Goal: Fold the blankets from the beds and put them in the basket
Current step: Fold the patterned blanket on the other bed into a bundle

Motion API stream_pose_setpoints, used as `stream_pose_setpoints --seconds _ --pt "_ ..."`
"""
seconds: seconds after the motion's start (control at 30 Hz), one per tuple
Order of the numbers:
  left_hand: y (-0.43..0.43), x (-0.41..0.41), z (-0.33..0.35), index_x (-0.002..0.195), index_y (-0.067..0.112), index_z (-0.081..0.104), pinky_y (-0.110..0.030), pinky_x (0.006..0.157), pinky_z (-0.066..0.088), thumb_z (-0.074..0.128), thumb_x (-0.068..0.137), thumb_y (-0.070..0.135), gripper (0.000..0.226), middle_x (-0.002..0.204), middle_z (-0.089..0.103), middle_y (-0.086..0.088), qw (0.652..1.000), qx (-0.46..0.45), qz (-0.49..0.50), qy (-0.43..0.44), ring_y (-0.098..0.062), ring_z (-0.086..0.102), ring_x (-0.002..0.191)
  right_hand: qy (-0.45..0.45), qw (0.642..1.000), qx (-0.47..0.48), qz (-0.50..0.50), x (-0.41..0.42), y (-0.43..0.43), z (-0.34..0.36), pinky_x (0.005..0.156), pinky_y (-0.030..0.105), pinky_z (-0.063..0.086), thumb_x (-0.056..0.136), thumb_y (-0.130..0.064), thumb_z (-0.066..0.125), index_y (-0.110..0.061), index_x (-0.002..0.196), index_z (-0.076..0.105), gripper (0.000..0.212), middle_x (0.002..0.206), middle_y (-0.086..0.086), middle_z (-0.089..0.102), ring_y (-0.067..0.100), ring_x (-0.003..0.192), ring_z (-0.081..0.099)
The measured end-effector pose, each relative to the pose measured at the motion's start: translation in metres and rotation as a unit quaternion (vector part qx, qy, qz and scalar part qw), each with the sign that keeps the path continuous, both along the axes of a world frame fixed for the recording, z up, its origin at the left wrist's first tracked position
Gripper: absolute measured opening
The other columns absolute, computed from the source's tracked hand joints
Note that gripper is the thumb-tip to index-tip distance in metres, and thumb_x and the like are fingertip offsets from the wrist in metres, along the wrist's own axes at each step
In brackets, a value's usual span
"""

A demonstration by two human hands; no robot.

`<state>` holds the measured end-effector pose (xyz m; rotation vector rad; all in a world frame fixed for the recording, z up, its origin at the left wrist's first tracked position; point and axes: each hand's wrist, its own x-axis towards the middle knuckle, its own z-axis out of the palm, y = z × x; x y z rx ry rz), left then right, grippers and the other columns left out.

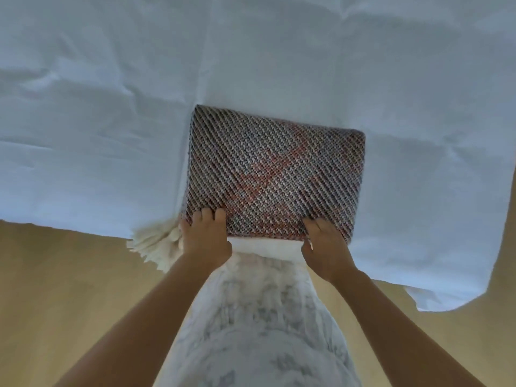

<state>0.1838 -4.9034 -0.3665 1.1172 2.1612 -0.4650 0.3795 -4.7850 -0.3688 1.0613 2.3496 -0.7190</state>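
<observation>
Cream fringe point(152, 247) spills off the near edge of the white bed point(97, 121), just beside your left hand point(205, 238). That hand grips the near left corner of the folded woven blanket point(275, 169), fingers curled over its top. The blanket lies flat on the bed, at its near edge. Your right hand point(325, 247) clasps the near right corner, fingers on top, thumb below.

bed point(97, 121): white sheet point(391, 65), creased (hangs over the edge) | floor point(55, 289): tan, plain | light: soft, even
</observation>
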Motion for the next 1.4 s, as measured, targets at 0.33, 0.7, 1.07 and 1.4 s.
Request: stream_pose_setpoints --seconds 0.33,0.7,1.07,1.4 --pt "0.123 -0.007 -0.009 0.148 0.012 0.022 -0.042 0.117 0.003 0.029 0.100 0.026 0.051 0.156 0.021 -0.004 0.956 0.292 -0.015 -0.034 -0.020 0.008 0.146 0.215 0.966 0.140 -0.034 -0.102 0.057 -0.015 0.114 0.040 0.018 0.095 -0.014 0.046 0.001 0.138 0.040 0.046 0.144 0.020 0.042 0.033 0.136 0.035" --pt "0.090 -0.053 -0.079 0.150 0.025 -0.008 -0.048 0.114 -0.009 0.019 0.092 0.063 0.074 0.157 -0.012 -0.015 0.982 0.157 0.082 0.059 -0.029 -0.011 0.145 0.009 0.987 0.162 -0.002 -0.054 0.104 -0.080 0.111 0.037 -0.016 0.088 -0.056 0.009 -0.021 0.150 -0.001 0.072 0.159 0.012 -0.003 0.027 0.146 -0.004" --pt "0.035 -0.001 -0.053 0.148 0.021 -0.005 -0.056 0.109 -0.001 0.025 0.093 0.050 0.069 0.157 -0.002 -0.014 0.962 0.255 0.088 0.034 -0.027 -0.005 0.143 0.093 0.988 0.120 -0.014 -0.077 -0.018 -0.038 0.112 0.053 -0.003 0.091 -0.042 0.023 -0.019 0.148 0.009 0.063 0.155 0.011 0.009 0.027 0.143 0.003" --pt "-0.033 0.003 -0.084 0.146 0.015 0.018 -0.062 0.104 0.021 0.006 0.091 0.064 0.075 0.149 0.031 -0.024 0.992 0.090 0.084 0.004 -0.038 0.029 0.137 -0.005 0.990 0.117 0.078 0.001 0.003 -0.074 0.109 0.051 0.010 0.094 -0.056 0.017 -0.022 0.145 0.025 0.061 0.148 0.018 0.036 0.035 0.136 0.020"
